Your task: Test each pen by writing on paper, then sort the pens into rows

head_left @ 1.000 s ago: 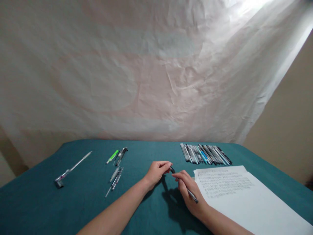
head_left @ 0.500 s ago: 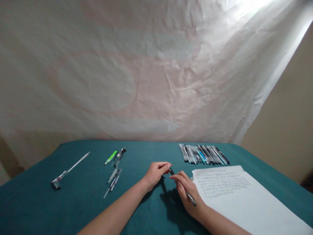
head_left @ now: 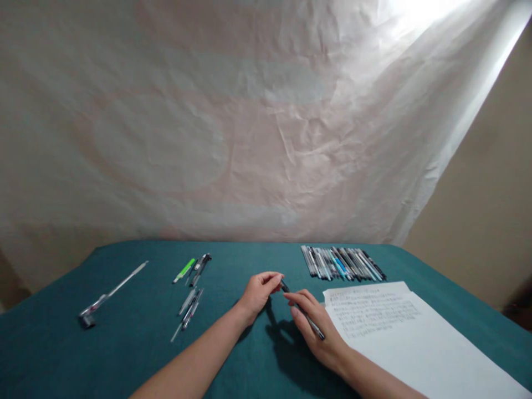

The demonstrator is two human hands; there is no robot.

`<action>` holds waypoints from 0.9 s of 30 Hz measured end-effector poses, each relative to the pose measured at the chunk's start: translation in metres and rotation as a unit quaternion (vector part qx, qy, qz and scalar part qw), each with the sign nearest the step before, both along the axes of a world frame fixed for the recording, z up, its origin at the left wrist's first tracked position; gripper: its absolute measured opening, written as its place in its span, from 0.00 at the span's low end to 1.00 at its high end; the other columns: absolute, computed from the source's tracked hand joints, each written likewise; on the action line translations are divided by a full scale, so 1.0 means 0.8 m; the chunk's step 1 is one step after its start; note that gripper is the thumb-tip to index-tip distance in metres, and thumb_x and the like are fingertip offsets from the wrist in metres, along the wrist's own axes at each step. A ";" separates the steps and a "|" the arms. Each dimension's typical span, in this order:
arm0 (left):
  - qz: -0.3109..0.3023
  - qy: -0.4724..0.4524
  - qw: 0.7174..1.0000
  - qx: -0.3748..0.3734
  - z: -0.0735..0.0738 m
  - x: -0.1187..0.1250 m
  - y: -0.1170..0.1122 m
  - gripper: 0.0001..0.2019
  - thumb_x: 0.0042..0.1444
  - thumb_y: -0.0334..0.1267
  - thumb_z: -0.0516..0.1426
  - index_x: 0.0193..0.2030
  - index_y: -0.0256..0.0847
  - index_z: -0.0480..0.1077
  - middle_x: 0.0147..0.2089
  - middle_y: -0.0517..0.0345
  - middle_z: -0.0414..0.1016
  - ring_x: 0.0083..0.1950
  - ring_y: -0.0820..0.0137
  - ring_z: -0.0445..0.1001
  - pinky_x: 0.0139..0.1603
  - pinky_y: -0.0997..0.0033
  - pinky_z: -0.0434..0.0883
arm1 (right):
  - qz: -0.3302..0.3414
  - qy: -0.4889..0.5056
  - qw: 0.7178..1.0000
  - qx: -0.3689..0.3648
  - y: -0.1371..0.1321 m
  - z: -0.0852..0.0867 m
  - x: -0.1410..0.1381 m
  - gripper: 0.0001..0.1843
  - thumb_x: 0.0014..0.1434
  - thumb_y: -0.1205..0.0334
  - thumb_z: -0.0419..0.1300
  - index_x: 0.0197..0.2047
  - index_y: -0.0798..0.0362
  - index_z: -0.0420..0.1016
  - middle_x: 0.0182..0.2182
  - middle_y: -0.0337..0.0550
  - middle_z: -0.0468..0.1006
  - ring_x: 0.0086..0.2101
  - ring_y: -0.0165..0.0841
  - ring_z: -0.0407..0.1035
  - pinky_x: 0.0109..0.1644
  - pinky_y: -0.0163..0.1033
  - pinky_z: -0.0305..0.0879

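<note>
Over the middle of the table I hold a slim dark pen [head_left: 312, 324] slantwise between both hands. The thumb and fingertips of my left hand [head_left: 260, 293] pinch its far end, where a short dark stretch shows. My right hand [head_left: 313, 324] grips the barrel lower down, and the pen's near end lies across that hand. Whether a cap sits at the far end is hidden by the left fingers. Close to my right wrist lies a sheet of white paper [head_left: 419, 343] with rows of handwriting on its upper part.
Many pens [head_left: 343, 263] lie side by side in a row at the back right. Left of my arms are a green highlighter [head_left: 184, 270], some dark pens [head_left: 201, 269] and several thin pen parts [head_left: 191, 308]. Farther left lie thin clear pieces [head_left: 112, 293] on the green cloth [head_left: 137, 349].
The view has shifted slightly. My right hand's fingers have moved a little along the pen, with the thumb more extended. Both hands still hold the pen.
</note>
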State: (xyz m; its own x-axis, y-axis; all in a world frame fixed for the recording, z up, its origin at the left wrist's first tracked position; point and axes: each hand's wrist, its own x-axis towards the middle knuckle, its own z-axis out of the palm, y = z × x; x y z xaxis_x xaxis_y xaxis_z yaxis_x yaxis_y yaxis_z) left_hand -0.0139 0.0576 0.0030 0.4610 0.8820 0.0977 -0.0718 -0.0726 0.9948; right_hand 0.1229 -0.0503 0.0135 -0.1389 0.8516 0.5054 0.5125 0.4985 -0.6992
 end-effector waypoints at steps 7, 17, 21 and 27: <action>0.109 -0.048 0.992 -0.048 -0.014 -0.010 0.026 0.17 0.45 0.47 0.57 0.37 0.35 0.72 0.29 0.57 0.72 0.30 0.75 0.68 0.34 0.75 0.64 | -0.071 0.026 0.997 -0.022 0.000 0.008 0.014 0.11 0.59 0.59 0.47 0.42 0.51 0.66 0.30 0.41 0.68 0.28 0.29 0.64 0.31 0.33 0.61; 0.137 -0.060 0.987 -0.064 -0.020 -0.014 0.031 0.18 0.52 0.42 0.53 0.47 0.33 0.65 0.37 0.50 0.72 0.36 0.72 0.71 0.36 0.73 0.66 | -0.138 -0.207 0.967 0.052 0.016 0.013 0.043 0.08 0.57 0.63 0.49 0.36 0.51 0.69 0.26 0.41 0.70 0.26 0.30 0.65 0.30 0.33 0.59; 0.130 -0.043 0.989 -0.047 -0.022 -0.011 0.029 0.16 0.53 0.39 0.51 0.46 0.33 0.62 0.38 0.47 0.72 0.36 0.72 0.71 0.37 0.71 0.66 | -0.180 -0.308 0.924 0.136 0.031 0.019 0.057 0.09 0.58 0.65 0.48 0.32 0.53 0.69 0.26 0.43 0.70 0.29 0.31 0.65 0.34 0.34 0.58; 0.125 -0.026 0.992 -0.025 -0.022 -0.011 0.025 0.12 0.51 0.37 0.52 0.42 0.34 0.63 0.34 0.51 0.72 0.33 0.73 0.70 0.34 0.73 0.65 | -0.203 -0.453 0.848 0.188 0.088 0.011 0.078 0.10 0.58 0.68 0.49 0.28 0.54 0.68 0.25 0.41 0.69 0.29 0.31 0.64 0.32 0.33 0.54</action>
